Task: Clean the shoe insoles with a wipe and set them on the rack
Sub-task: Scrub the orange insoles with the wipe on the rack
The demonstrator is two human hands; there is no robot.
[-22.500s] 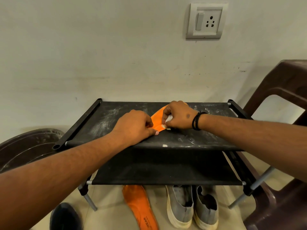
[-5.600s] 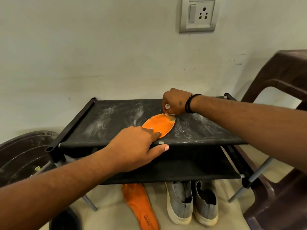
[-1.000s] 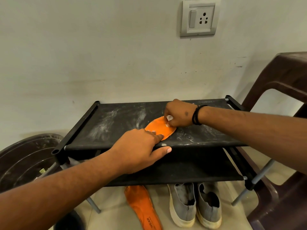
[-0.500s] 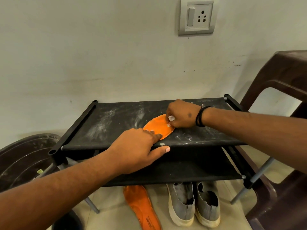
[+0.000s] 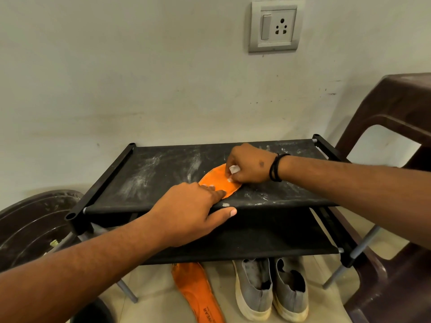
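Note:
An orange insole (image 5: pixel 217 180) lies flat on the dusty top shelf of the black rack (image 5: pixel 149 176). My left hand (image 5: pixel 189 210) presses its near end down with flat fingers, thumb hooked over the shelf's front edge. My right hand (image 5: pixel 249 164) is closed on a small white wipe (image 5: pixel 234 169) and presses it on the insole's far end. A second orange insole (image 5: pixel 198 292) lies on the floor under the rack.
A pair of grey slip-on shoes (image 5: pixel 270 287) stands on the floor beside the second insole. A dark round tub (image 5: pixel 28 224) sits at the left, a brown plastic chair (image 5: pixel 396 127) at the right. A wall socket (image 5: pixel 275 26) is above.
My right hand with the wipe has shifted slightly along the insole's far end. My left hand still holds the near end in the same place.

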